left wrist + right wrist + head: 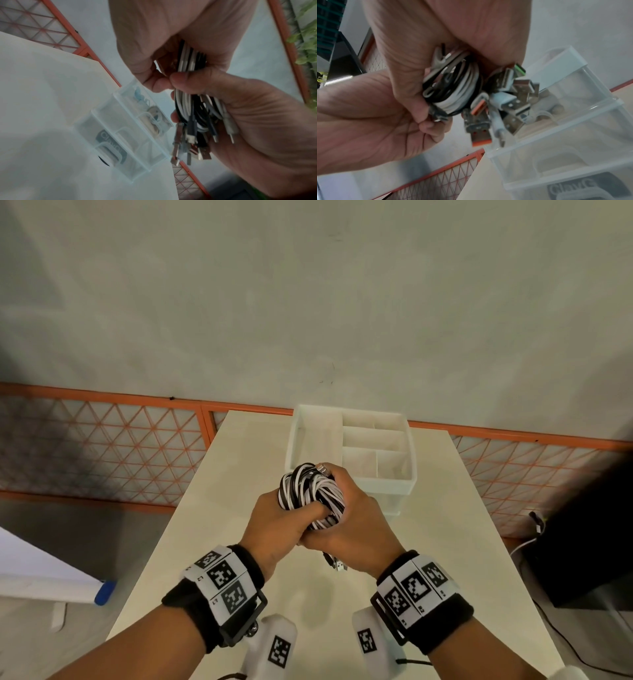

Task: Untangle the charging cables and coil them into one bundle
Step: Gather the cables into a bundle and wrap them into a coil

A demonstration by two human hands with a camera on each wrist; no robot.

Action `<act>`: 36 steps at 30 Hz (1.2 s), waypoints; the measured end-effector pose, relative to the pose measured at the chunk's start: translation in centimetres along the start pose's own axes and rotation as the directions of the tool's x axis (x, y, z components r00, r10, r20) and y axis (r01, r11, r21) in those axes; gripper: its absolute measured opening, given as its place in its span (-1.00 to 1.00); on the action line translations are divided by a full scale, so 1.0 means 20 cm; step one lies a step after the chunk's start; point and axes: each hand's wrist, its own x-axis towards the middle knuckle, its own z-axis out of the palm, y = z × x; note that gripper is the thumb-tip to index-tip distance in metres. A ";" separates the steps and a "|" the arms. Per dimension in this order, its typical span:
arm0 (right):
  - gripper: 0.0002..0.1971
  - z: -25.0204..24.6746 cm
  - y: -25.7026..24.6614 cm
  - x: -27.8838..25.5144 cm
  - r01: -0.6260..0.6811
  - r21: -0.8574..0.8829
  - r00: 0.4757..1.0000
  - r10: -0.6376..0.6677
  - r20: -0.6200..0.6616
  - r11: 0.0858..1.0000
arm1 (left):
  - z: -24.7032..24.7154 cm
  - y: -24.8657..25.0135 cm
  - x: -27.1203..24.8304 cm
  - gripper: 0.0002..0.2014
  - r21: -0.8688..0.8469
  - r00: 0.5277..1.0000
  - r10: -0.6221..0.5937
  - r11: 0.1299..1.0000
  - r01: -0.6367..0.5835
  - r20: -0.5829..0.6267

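- Presently I note the table (239, 474) as the largest item; nothing rests between it and my hands, so anything that falls from the grip would, in my judgement, land and scatter on it.
- I record the clear plastic organiser (407, 474) standing on the table just beyond the hands. Risk: a swing of the bundle could knock it or catch a plug on its rim.
- I hold the cables (310, 491), black and white, coiled into one bundle above the table and between both hands.
- My right hand (356, 522) is wrapped round the right side of the bundle, fingers curled over it. Risk: if it eases, the stiff loops would likely spring open and the coil unwind.
- My left hand (274, 522) grips the left side, thumb pressed across the loops. Risk: shifting it to re-grip leaves one hand to hold everything.
- I see the plugs (505, 97) hanging loose in a cluster below the coil, unsecured. Risk: they may snag one another and pull strands out, re-tangling the bundle.
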 end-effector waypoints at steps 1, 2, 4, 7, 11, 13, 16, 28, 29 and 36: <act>-0.11 0.00 0.00 0.00 0.000 -0.007 1.000 0.000 0.001 1.000 | 0.00 0.00 0.00 -0.82 -0.002 1.000 -0.004 1.000 0.004 -0.006; -0.12 0.01 0.01 0.02 -0.003 -0.009 1.000 0.003 0.004 1.000 | 0.00 -0.01 0.00 -0.81 -0.002 1.000 -0.010 1.000 0.010 -0.004; -0.15 0.01 0.02 0.02 -0.015 -0.016 1.000 0.015 0.004 1.000 | 0.00 -0.01 0.00 -0.78 -0.027 1.000 -0.017 0.999 0.018 0.007; -0.17 0.00 0.02 0.02 -0.026 -0.046 1.000 0.025 -0.009 0.999 | 0.00 0.00 0.00 -0.73 -0.138 0.999 -0.040 0.989 0.044 0.028; -0.19 -0.01 0.02 0.02 -0.020 -0.079 1.000 0.018 -0.014 0.997 | 0.01 0.00 0.00 -0.80 -0.147 0.995 -0.068 0.986 0.078 0.073; -0.19 -0.02 0.02 0.02 -0.027 -0.084 1.000 0.026 -0.014 0.996 | 0.02 0.01 0.00 -0.82 -0.155 0.995 -0.079 0.984 0.089 0.068; -0.19 -0.01 0.02 0.02 -0.041 -0.075 0.999 0.040 -0.012 0.996 | 0.04 0.01 0.00 -0.86 -0.159 0.994 -0.103 0.982 0.105 0.023; 0.11 0.11 0.07 0.03 -0.019 -0.301 0.999 0.005 -0.045 0.954 | 0.06 0.01 0.01 -0.85 0.270 0.958 0.019 0.961 0.061 -0.285; 0.13 0.13 0.09 0.04 -0.023 -0.326 0.999 0.009 -0.044 0.945 | 0.06 0.00 0.01 -0.87 0.274 0.959 0.004 0.959 0.077 -0.282; -0.16 0.06 0.16 0.03 -0.044 -0.277 0.999 0.050 0.013 0.960 | -0.06 -0.02 0.03 -0.78 0.223 0.973 -0.204 0.959 0.176 0.111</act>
